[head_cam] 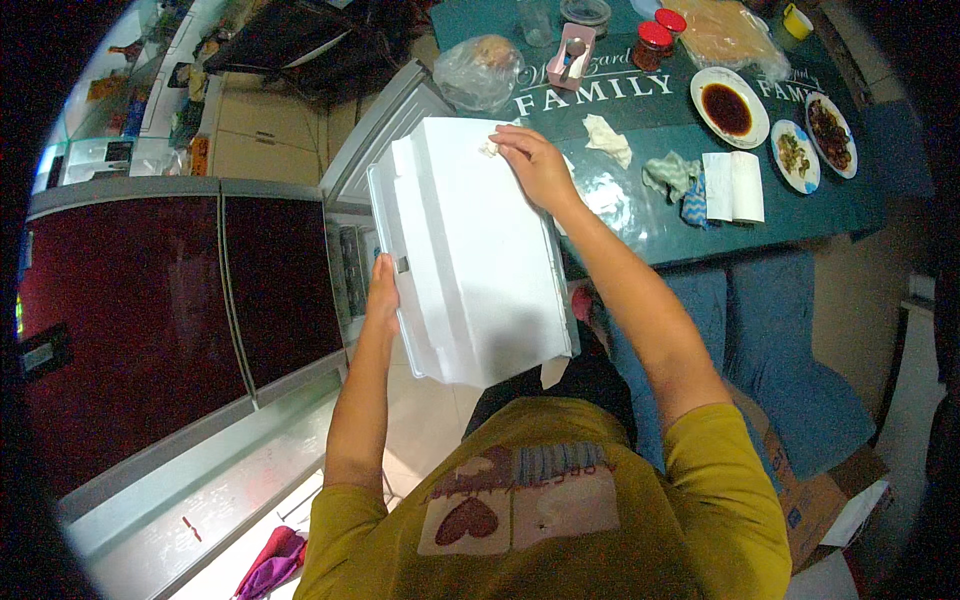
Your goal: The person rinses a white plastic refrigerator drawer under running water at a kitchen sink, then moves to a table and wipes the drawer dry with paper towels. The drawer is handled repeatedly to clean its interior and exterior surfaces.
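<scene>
A large white box-like bin or drawer [487, 247], with a grey stepped band along its left side, is held up tilted before my body. My left hand [385, 296] grips its left edge, thumb near a small dark slot. Over the upper right of the white surface lies my right hand [536, 169], pinching a crumpled white tissue [489, 148] against it. Past the right forearm, another crumpled tissue [607, 141] rests on the green-covered table [517, 112]. What the bin holds, if anything, is hidden from this side.
Dark red glossy panels [135, 300] stand at left, beside an open pale door [390, 135]. The table bears a sauce plate [726, 109], two food plates, red-lidded jars [651, 45], a grey-green cloth [669, 176] and a paper roll [746, 187]. Blue-covered chairs [780, 360] sit at right.
</scene>
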A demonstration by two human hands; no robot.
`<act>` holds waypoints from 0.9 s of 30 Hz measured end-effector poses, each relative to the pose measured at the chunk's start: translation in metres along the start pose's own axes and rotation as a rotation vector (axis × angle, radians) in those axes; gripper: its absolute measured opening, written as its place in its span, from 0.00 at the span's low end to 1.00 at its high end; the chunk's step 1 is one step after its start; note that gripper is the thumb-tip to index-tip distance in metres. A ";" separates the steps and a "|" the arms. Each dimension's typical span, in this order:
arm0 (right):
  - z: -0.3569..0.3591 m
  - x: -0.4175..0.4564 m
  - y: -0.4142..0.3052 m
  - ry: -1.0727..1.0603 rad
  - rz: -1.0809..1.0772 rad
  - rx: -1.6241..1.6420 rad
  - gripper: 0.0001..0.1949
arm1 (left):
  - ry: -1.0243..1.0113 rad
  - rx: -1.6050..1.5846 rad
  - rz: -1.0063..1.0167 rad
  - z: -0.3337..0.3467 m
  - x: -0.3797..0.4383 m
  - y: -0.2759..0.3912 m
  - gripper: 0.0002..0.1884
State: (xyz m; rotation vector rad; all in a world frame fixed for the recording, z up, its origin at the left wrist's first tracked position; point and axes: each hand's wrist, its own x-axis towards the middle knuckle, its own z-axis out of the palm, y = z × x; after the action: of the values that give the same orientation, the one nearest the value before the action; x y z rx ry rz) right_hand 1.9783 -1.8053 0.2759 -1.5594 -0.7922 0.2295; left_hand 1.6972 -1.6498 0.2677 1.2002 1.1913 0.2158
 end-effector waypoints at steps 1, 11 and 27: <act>0.004 -0.006 0.000 0.011 -0.004 -0.030 0.11 | 0.029 0.028 -0.021 0.001 -0.001 0.003 0.23; -0.014 -0.175 -0.049 -0.296 0.060 -0.009 0.09 | 0.057 -0.058 -0.057 -0.016 0.007 -0.013 0.25; -0.067 -0.152 -0.088 -0.189 0.088 0.124 0.11 | -0.068 -0.611 0.080 -0.059 -0.029 0.005 0.30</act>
State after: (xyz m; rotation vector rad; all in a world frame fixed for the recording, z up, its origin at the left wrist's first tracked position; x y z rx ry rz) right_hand 1.8745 -1.9544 0.3242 -1.4711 -0.8412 0.4873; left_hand 1.6398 -1.6328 0.2956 0.7101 0.9209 0.5516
